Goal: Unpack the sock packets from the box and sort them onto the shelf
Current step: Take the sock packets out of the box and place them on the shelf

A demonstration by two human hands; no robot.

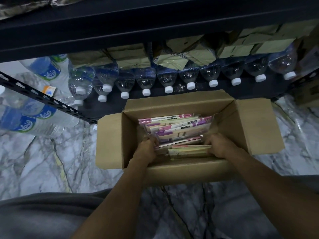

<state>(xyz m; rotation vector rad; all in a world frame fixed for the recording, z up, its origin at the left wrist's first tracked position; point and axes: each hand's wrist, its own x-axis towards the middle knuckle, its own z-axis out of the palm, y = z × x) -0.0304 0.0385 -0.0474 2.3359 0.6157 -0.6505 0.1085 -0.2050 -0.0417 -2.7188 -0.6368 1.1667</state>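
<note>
- An open cardboard box stands on the marble floor, its flaps spread out and its far side against the lower shelf.
- The sock packets, clear bags with purple and pink print, stand on edge as a bundle inside the box, leaning toward its far wall.
- The left hand reaches in at the bundle's left end. Its fingers are curled tight around that edge, and the tips are hidden behind the plastic.
- The right hand grips the bundle's right end, fingers bent down beside the packets, tips out of sight.
- More pale packets lie low against the near wall, between the two hands.
- Water bottles lie in a row on the shelf, caps toward the box, with tan packets stacked on them.
</note>
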